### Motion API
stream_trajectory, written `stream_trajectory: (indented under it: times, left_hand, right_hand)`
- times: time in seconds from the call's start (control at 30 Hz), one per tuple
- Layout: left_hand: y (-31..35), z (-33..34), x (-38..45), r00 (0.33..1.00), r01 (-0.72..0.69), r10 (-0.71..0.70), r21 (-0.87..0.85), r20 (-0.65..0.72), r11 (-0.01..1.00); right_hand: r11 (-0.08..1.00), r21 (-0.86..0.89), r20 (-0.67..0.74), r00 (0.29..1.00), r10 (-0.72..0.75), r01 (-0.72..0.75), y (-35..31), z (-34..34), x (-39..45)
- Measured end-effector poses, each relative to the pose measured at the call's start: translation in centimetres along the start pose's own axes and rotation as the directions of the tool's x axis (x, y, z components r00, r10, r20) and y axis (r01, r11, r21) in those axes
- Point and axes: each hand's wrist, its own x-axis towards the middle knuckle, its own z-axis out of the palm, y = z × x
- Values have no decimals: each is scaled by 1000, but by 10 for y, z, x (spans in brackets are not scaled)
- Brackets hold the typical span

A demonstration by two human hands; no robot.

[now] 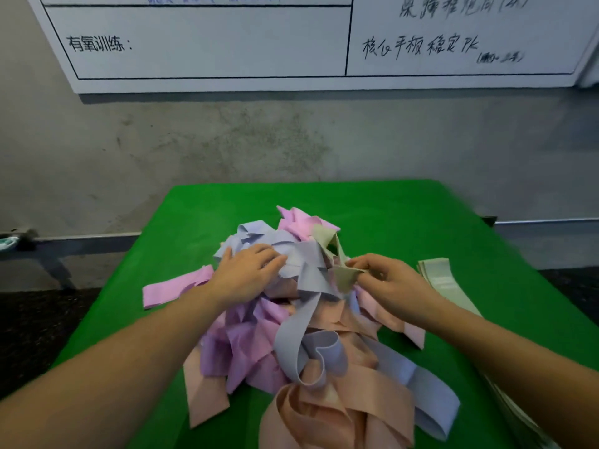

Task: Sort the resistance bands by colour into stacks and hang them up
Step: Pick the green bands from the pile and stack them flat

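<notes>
A tangled pile of resistance bands [291, 319] in lilac, pink, peach and pale green lies at the centre of the green table [405, 215]. My left hand [249, 270] rests flat, fingers straight, on lilac bands at the pile's 11 o'clock. My right hand [385, 280] pinches a pale green band [340, 273] at 1 o'clock, still caught among the others. A flat stack of pale green bands [437, 273] lies at 3 o'clock. The whiteboard [291, 43] at 12 o'clock reads "有氧训练:"; its handwriting is blurred.
</notes>
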Motion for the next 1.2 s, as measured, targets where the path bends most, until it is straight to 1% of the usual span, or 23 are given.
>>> stream_trajectory:
  times: [0.07, 0.13, 0.27, 0.33, 0.37, 0.43, 0.53, 0.63, 0.7, 0.8, 0.87, 0.93, 1.0, 1.1, 1.2]
  left_hand:
    - [14, -9, -11, 995, -9, 5, -46, -97, 999]
    - [27, -12, -26, 987, -45, 23, -139, -161, 989]
    - [61, -9, -62, 975, -163, 101, -330, -197, 930]
    - [82, -8, -83, 972, -204, 139, -377, -192, 903]
    - [93, -6, -93, 970, -223, 162, -389, -184, 894]
    - [111, 0, -109, 964, -254, 189, -439, -186, 862]
    - [132, 9, -127, 963, -265, 181, -599, -198, 755]
    - [155, 12, -140, 962, -272, 193, -671, -191, 689]
    - [171, 8, -147, 958, -286, 185, -671, -219, 685]
    - [189, -2, -152, 943, -319, 176, -621, -281, 716]
    - [197, -7, -157, 950, -307, 190, -649, -246, 696]
    - [203, -10, -164, 950, -311, 234, -672, -206, 673]
    - [208, -13, -171, 943, -333, 257, -666, -213, 668]
    - [214, -17, -177, 943, -334, 250, -669, -222, 664]
    - [222, -24, -180, 941, -338, 214, -687, -263, 643]
  right_hand:
    - [975, 209, -41, 996, 84, -74, -8, -5, -12]
    - [914, 391, -68, 987, 143, -105, -16, -11, -24]
    - [793, 585, -95, 956, 278, -172, -34, -22, -44]
    - [720, 668, -81, 944, 320, -187, -44, -28, -55]
    - [706, 683, -76, 944, 322, -186, -48, -32, -62]
    - [719, 672, -87, 945, 315, -177, -53, -38, -76]
    - [760, 630, -96, 956, 278, -158, -56, -45, -98]
    - [759, 634, -52, 971, 232, -148, -57, -49, -119]
    - [761, 631, -21, 978, 209, -149, -60, -52, -130]
    - [748, 646, 23, 983, 181, -152, -64, -59, -145]
    - [746, 643, 26, 979, 203, -172, -63, -66, -153]
    - [755, 627, 18, 973, 232, -191, -59, -71, -160]
    - [765, 613, 29, 973, 229, -198, -55, -76, -166]
    - [795, 580, 42, 981, 189, -178, -52, -84, -179]
    - [847, 508, 5, 983, 181, -159, -53, -91, -186]
